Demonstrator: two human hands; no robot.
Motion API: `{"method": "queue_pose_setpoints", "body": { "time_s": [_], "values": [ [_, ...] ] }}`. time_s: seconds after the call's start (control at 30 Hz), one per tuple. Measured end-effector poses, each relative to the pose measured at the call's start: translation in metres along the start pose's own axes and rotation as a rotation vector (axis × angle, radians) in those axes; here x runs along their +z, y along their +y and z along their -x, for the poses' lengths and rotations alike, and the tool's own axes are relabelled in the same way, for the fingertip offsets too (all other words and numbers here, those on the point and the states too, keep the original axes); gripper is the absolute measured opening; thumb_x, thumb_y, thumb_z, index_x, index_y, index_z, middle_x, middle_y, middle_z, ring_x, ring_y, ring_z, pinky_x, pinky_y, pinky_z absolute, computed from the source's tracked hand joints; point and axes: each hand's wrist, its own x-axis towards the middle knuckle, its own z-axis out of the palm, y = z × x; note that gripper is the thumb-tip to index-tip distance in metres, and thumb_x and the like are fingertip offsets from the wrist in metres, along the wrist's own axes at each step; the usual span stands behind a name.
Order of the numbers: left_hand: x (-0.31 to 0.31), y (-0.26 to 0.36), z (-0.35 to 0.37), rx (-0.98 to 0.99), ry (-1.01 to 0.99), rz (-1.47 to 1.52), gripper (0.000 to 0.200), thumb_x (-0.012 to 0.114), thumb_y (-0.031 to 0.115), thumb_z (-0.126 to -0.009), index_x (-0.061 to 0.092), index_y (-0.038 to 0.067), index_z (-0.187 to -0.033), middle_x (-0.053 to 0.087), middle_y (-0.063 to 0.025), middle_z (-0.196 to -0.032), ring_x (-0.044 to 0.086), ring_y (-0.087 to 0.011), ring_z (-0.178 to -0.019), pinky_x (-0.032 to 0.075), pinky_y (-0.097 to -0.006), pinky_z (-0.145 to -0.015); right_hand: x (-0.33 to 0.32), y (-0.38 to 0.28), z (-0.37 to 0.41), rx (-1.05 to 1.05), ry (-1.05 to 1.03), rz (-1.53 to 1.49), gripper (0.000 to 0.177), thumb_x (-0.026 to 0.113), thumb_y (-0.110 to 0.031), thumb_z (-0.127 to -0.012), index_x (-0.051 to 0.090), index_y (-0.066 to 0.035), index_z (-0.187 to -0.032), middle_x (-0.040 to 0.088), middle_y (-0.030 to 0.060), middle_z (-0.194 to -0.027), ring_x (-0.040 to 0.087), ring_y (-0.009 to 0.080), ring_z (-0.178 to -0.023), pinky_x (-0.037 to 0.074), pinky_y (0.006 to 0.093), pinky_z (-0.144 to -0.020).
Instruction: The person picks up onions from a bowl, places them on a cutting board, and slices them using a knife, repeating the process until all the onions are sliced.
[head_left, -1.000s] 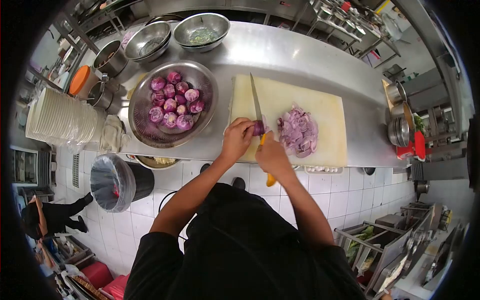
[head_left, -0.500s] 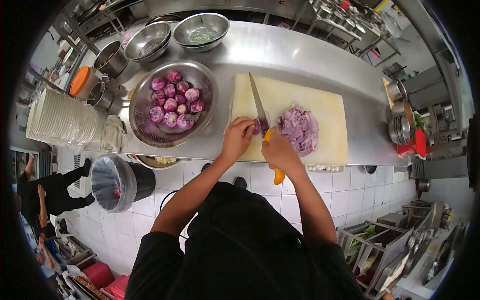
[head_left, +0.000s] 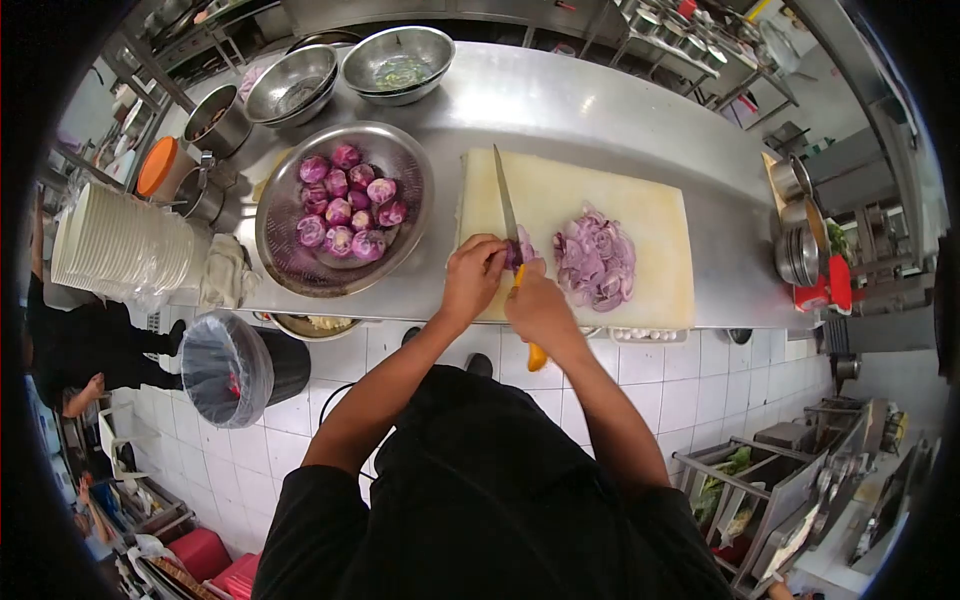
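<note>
My right hand (head_left: pixel 541 308) is wrapped round the yellow handle of a kitchen knife (head_left: pixel 506 190), its long blade pointing away from me. Just left of the blade, the bent fingers of my left hand (head_left: pixel 474 275) press on a piece of red onion (head_left: pixel 517 250), mostly hidden by hand and knife. Some slices lie right beside the blade. Both hands are over the near left part of a pale cutting board (head_left: pixel 655 215). A heap of sliced red onion (head_left: pixel 595 260) rests on the board, right of the knife.
A perforated steel colander (head_left: pixel 415 220) of peeled red onions stands left of the board. Steel bowls (head_left: pixel 400 60) sit behind it, stacked white containers (head_left: pixel 120 240) at far left. Below the counter edge is a lined bin (head_left: pixel 225 365). A person in black (head_left: pixel 90 340) stands at left.
The knife and my right hand have shifted left, closer to my left hand, and slices show beside the blade. My left hand stays nearly in place. The person at left has moved.
</note>
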Motion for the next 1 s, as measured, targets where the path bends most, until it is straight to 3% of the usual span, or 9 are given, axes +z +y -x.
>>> {"method": "queue_pose_setpoints", "body": {
  "time_s": [0.2, 0.27, 0.37, 0.47, 0.57, 0.77, 0.87, 0.97, 1.0],
  "values": [
    [-0.001, 0.003, -0.004, -0.044, -0.028, -0.032, 0.013, 0.069, 0.0, -0.088, 0.072, -0.001, -0.1, 0.071, -0.0144, -0.103, 0.07, -0.0309, -0.085, 0.057, -0.0369, -0.075, -0.004, 0.006, 0.001, 0.053, 0.012, -0.007, 0.037, 0.055, -0.015, -0.092, 0.042, 0.008, -0.118, 0.067, 0.0363, -0.096, 0.065, 0.0527, -0.093, 0.051, 0.0591, -0.085],
    [-0.002, 0.007, -0.003, -0.144, -0.071, -0.005, 0.015, 0.07, -0.003, -0.086, 0.073, -0.001, -0.1, 0.072, -0.0132, -0.104, 0.07, -0.0312, -0.091, 0.057, -0.0362, -0.081, -0.009, 0.02, 0.009, 0.015, 0.066, -0.024, 0.035, 0.056, -0.014, -0.092, 0.042, 0.007, -0.116, 0.067, 0.0361, -0.093, 0.065, 0.0533, -0.091, 0.05, 0.0597, -0.083],
    [-0.004, 0.004, -0.012, 0.273, -0.055, -0.133, 0.019, 0.068, -0.006, -0.084, 0.074, 0.001, -0.102, 0.072, -0.0132, -0.105, 0.068, -0.0312, -0.098, 0.056, -0.0394, -0.084, -0.017, 0.042, 0.012, 0.02, 0.124, -0.005, 0.033, 0.056, -0.014, -0.092, 0.042, 0.006, -0.114, 0.066, 0.0355, -0.089, 0.065, 0.0539, -0.087, 0.05, 0.0605, -0.08],
    [-0.014, -0.01, -0.033, 0.474, -0.411, -0.232, 0.022, 0.065, -0.002, -0.083, 0.075, 0.004, -0.102, 0.07, -0.0143, -0.109, 0.065, -0.0309, -0.109, 0.054, -0.0419, -0.091, -0.022, 0.06, 0.015, 0.036, 0.145, -0.001, 0.032, 0.057, -0.014, -0.092, 0.043, 0.005, -0.114, 0.067, 0.0345, -0.085, 0.065, 0.0537, -0.084, 0.05, 0.0612, -0.079],
    [-0.024, 0.008, -0.049, 0.232, -0.585, -0.367, 0.018, 0.066, 0.004, -0.086, 0.077, 0.004, -0.099, 0.072, -0.0143, -0.1, 0.067, -0.032, -0.101, 0.055, -0.0419, -0.089, -0.025, 0.061, 0.015, 0.02, 0.157, -0.013, 0.032, 0.057, -0.015, -0.092, 0.044, 0.004, -0.114, 0.067, 0.0343, -0.086, 0.065, 0.0529, -0.086, 0.05, 0.0609, -0.08],
    [-0.013, 0.013, -0.032, -0.192, -0.296, -0.129, 0.018, 0.07, 0.015, -0.085, 0.078, 0.0, -0.091, 0.072, -0.0145, -0.07, 0.069, -0.0301, -0.063, 0.057, -0.0385, -0.068, -0.029, 0.029, 0.027, 0.02, 0.099, -0.063, 0.031, 0.057, -0.016, -0.092, 0.045, 0.006, -0.111, 0.065, 0.0364, -0.093, 0.065, 0.0522, -0.095, 0.049, 0.0595, -0.085],
    [0.0, 0.012, -0.022, -0.402, -0.213, -0.032, 0.019, 0.07, 0.017, -0.083, 0.078, 0.0, -0.089, 0.071, -0.0142, -0.067, 0.069, -0.0238, -0.057, 0.055, -0.0348, -0.063, -0.026, 0.023, 0.022, 0.047, 0.039, -0.147, 0.029, 0.055, -0.015, -0.092, 0.046, 0.007, -0.11, 0.065, 0.0368, -0.095, 0.065, 0.0525, -0.095, 0.049, 0.0593, -0.086],
    [0.007, 0.01, -0.02, -0.457, -0.175, 0.009, 0.019, 0.069, 0.016, -0.083, 0.078, 0.0, -0.087, 0.071, -0.014, -0.066, 0.068, -0.0186, -0.058, 0.055, -0.0319, -0.062, -0.029, 0.016, 0.021, 0.088, -0.018, -0.19, 0.028, 0.054, -0.014, -0.092, 0.046, 0.007, -0.108, 0.065, 0.0365, -0.094, 0.065, 0.0524, -0.093, 0.05, 0.0591, -0.084],
    [0.006, 0.013, -0.02, -0.449, -0.177, -0.003, 0.019, 0.068, 0.016, -0.082, 0.078, 0.0, -0.087, 0.071, -0.0137, -0.066, 0.069, -0.018, -0.058, 0.054, -0.0314, -0.062, -0.035, 0.009, 0.024, 0.107, -0.047, -0.187, 0.027, 0.054, -0.014, -0.092, 0.046, 0.007, -0.108, 0.065, 0.0344, -0.091, 0.065, 0.0489, -0.085, 0.05, 0.0564, -0.078]
  ]
}}
